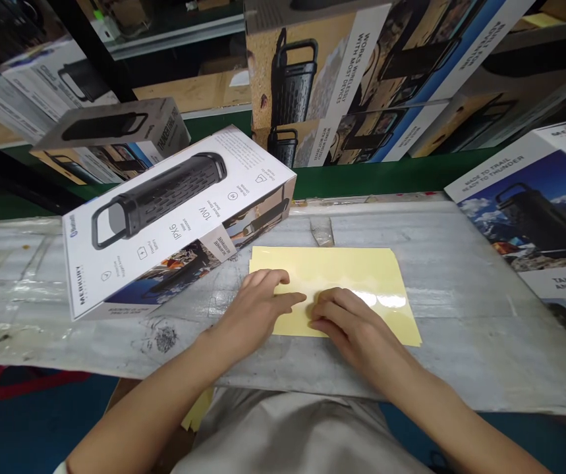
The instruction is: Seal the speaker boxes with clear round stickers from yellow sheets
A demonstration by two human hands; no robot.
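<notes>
A yellow sheet of clear round stickers (371, 266) lies flat on the covered workbench, with another sheet's edge showing beneath it. My left hand (253, 313) rests on the sheet's left side, thumb and fingers apart. Over the lower middle of the sheet, my right hand (354, 326) is closed, thumb and fingertips brought together at the surface. What those fingertips hold, if anything, is too small to make out. Left of the sheet, a white speaker box (159, 224) lies on its side with its printed front facing up.
A second speaker box (534, 210) stands at the right. Behind the bench's green back edge (376, 178), several stacked speaker boxes (307, 79) rise. More boxes (109, 138) sit at the back left beside a dark post (89, 46). A red stool (20, 382) is below left.
</notes>
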